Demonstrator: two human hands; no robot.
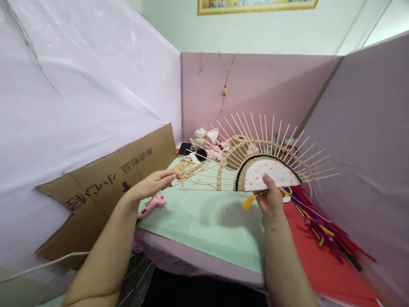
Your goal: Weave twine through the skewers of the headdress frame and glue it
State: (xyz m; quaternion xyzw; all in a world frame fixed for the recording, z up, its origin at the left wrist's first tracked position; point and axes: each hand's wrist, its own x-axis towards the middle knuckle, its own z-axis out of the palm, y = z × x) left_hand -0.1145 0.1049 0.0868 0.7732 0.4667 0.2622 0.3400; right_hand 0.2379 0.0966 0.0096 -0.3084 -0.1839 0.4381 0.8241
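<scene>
A half-round fan (pixel 271 174) of thin wooden sticks is held up over the green table surface. Its middle is white cloth with small pink dots, edged by a black band and twine, and a twine arc crosses the spread sticks. My right hand (pixel 271 198) grips the flat lower edge, thumb on the cloth. A yellow tassel (pixel 248 202) hangs beside that hand. My left hand (pixel 159 182) is at the tips of the leftmost sticks, its fingers close together; whether they pinch a stick is too small to tell.
A pink glue gun (pixel 154 204) lies below my left hand. Loose sticks (pixel 188 167), a white jar (pixel 200 137) and a twine roll (pixel 239 140) are behind. Colourful pipe cleaners (pixel 322 224) lie on red sheet (pixel 306 256) at right. Cardboard (pixel 105 187) leans left.
</scene>
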